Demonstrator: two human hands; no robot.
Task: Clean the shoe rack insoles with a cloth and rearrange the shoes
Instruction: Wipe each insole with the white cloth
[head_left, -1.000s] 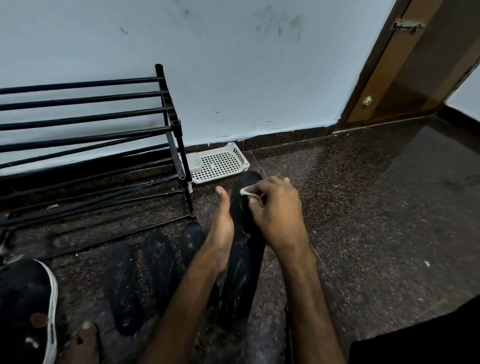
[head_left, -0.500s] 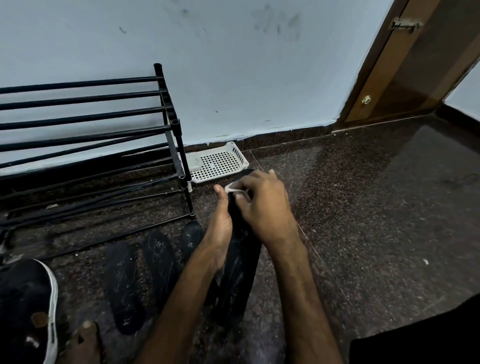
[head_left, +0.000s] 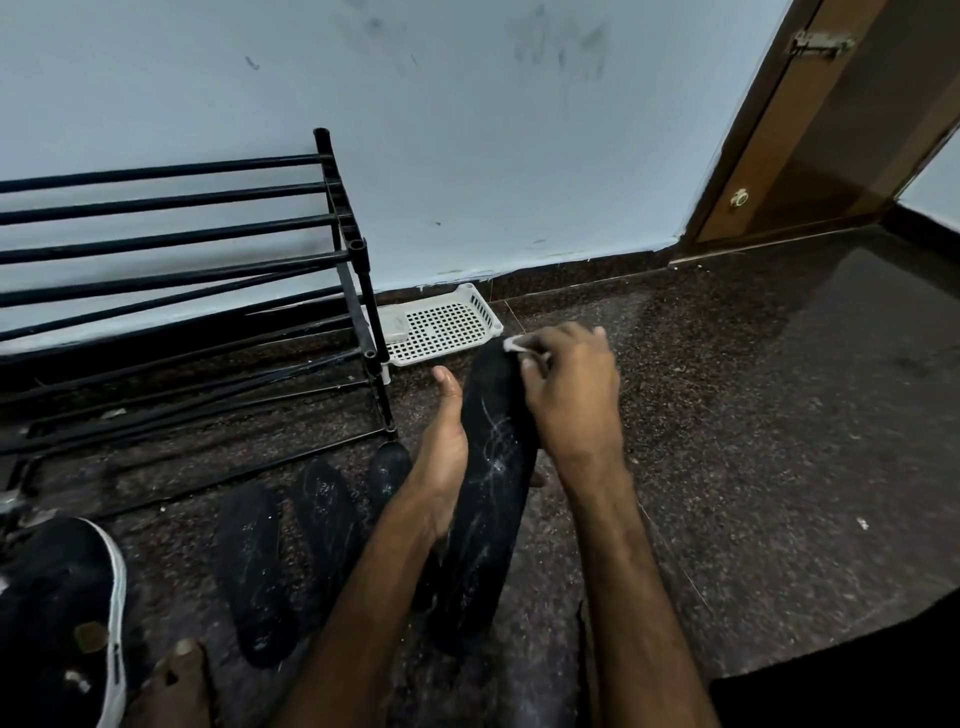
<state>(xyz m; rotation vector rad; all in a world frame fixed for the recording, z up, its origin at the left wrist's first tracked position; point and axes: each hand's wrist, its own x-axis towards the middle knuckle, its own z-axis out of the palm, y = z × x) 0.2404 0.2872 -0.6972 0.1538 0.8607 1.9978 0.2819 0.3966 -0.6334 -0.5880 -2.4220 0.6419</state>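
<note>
The left hand (head_left: 441, 457) gripped the scuffed black insole (head_left: 488, 509) from beneath, thumb up along its left edge. The right hand (head_left: 571, 395) pinched a small white cloth (head_left: 514, 343) against the insole's far tip. Right of the hands lay open speckled dark floor (head_left: 753, 415); left, the black metal shoe rack (head_left: 358, 291).

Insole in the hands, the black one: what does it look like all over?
The insole is long, flat and black, fabric-looking, with whitish streaks across its middle. It slants, far tip raised. The left hand grips it from its left edge, and the right hand presses a small white cloth on the far tip.
</note>
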